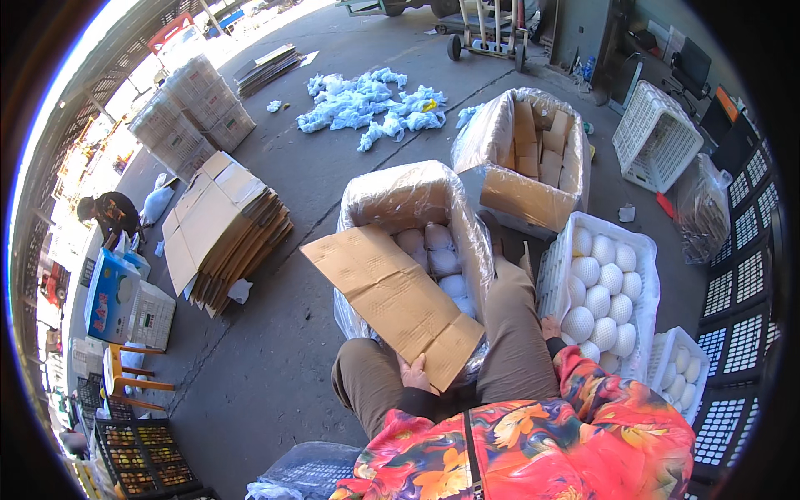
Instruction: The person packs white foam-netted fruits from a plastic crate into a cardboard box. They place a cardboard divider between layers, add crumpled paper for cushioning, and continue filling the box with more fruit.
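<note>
My left hand [417,374] grips the near end of a creased cardboard sheet [400,300], thumb on top. The sheet lies slantwise over a carton lined with clear plastic [406,194], between my knees. Beyond its edge, several round items in white foam netting [440,250] show inside the carton; the sheet hides the others. At my right thigh, my right hand [550,327] is against the near left side of a white plastic crate [650,275]. Its fingers are partly hidden, so its hold is unclear. The crate holds several net-wrapped round items [598,302].
Another plastic-lined carton [531,194] with cardboard pieces stands ahead. Flattened cardboard [219,219] is stacked at left, near a wooden stool [119,375] and a crouching person [112,215]. Blue wrapping [369,103] litters the floor. A smaller white crate [662,350] and black crates [728,369] flank my right.
</note>
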Tool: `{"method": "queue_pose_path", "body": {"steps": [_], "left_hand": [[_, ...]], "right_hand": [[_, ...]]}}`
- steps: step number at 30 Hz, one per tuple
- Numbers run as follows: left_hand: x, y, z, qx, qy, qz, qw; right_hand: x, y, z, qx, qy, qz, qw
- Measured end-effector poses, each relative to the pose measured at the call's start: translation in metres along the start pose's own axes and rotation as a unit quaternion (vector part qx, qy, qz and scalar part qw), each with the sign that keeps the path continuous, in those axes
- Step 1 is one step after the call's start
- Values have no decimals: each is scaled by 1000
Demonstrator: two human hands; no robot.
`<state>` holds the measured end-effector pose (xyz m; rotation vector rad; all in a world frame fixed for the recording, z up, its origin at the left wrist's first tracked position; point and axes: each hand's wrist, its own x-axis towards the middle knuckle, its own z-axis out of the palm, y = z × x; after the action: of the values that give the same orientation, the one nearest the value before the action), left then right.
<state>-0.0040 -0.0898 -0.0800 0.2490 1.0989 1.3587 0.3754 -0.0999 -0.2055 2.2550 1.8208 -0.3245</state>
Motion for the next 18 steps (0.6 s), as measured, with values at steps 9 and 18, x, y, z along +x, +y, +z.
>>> {"method": "queue_pose_path", "body": {"steps": [9, 18], "left_hand": [[-35, 54, 8, -27, -68, 188, 979], [-52, 73, 5, -54, -134, 139, 980]], "right_hand": [[-70, -43, -294, 220, 450, -37, 865], [-92, -62, -487, 605, 303, -358, 643]]}}
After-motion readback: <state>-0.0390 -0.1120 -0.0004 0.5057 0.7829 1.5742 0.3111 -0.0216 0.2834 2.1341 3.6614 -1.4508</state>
